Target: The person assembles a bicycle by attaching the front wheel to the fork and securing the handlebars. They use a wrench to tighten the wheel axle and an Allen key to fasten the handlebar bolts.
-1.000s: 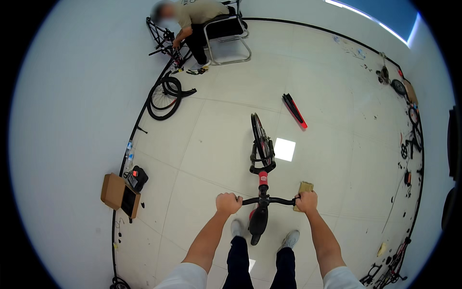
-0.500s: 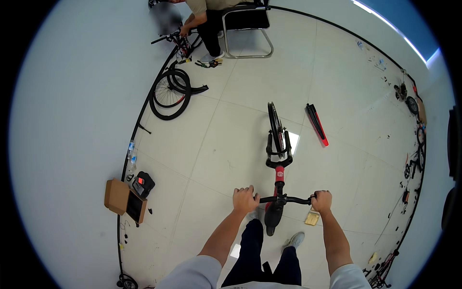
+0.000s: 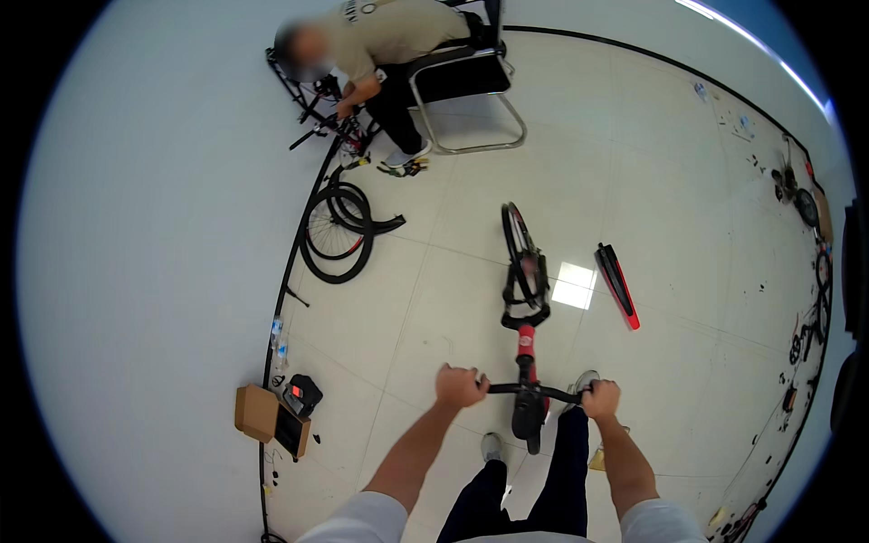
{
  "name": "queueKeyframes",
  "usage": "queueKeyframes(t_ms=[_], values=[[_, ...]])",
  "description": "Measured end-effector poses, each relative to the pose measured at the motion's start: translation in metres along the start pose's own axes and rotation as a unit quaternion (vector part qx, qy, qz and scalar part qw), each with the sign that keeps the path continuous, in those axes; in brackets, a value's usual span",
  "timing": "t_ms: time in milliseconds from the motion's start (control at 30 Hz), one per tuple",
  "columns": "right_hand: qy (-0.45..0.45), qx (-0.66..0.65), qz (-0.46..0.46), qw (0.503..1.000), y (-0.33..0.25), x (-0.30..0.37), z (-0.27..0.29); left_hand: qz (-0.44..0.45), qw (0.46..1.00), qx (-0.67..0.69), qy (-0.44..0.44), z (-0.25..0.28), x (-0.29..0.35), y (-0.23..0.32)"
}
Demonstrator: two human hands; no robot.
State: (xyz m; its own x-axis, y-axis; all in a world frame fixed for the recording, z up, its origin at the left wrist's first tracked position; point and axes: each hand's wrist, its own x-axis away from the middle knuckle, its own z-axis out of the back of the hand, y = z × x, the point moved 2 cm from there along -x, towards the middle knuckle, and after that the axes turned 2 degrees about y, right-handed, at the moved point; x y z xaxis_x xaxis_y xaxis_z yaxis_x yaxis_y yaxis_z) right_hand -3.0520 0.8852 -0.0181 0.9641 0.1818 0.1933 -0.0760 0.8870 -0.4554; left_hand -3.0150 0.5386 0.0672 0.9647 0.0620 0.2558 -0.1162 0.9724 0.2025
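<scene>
A small bicycle with a red and black frame [image 3: 526,340] stands upright in front of me, its front wheel [image 3: 518,249] pointing away. My left hand [image 3: 460,386] is closed round the left end of the black handlebar [image 3: 503,388]. At the right end, my right hand [image 3: 601,399] is wrapped round the grip. Both grips are mostly hidden under my fingers. The black saddle [image 3: 528,418] sits just behind the bar, close to my legs. On the floor to the right of the front wheel lies a long black and red mudguard-like piece [image 3: 619,288].
A seated person [image 3: 389,54] handles another bicycle [image 3: 317,118] by the far left wall. Loose wheels and tyres [image 3: 337,233] lie nearer. An open cardboard box [image 3: 257,413] and black bag [image 3: 303,395] sit at left. Bicycle parts [image 3: 806,330] line the right wall.
The bicycle has rolled forward over the floor, drawing nearer the black and red piece. My right foot has stepped ahead. My left fingers have closed more tightly on the bar.
</scene>
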Motion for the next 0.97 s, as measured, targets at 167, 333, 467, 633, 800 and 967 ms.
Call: queueKeyframes(t_ms=[167, 333, 467, 633, 800, 967], values=[[-0.051, -0.024, -0.065, 0.996, -0.06, -0.085, -0.024, -0.021, 0.998, -0.054, -0.013, 0.034, -0.106, -0.062], [-0.006, -0.086, -0.071, 0.994, -0.069, -0.17, -0.028, -0.102, 0.989, -0.091, 0.06, 0.069, -0.227, -0.067], [-0.008, -0.115, -0.128, 0.985, -0.085, -0.227, -0.03, -0.143, 0.983, -0.08, 0.078, 0.094, -0.302, -0.075], [0.009, -0.168, -0.204, 0.964, -0.119, -0.266, -0.067, -0.262, 0.956, -0.065, 0.117, 0.131, -0.396, -0.089], [0.071, -0.28, -0.272, 0.918, -0.133, -0.292, -0.131, -0.354, 0.932, -0.067, 0.023, 0.148, -0.478, -0.069], [0.056, -0.322, -0.277, 0.904, -0.104, -0.334, -0.121, -0.367, 0.924, -0.102, 0.02, 0.153, -0.542, -0.032]])
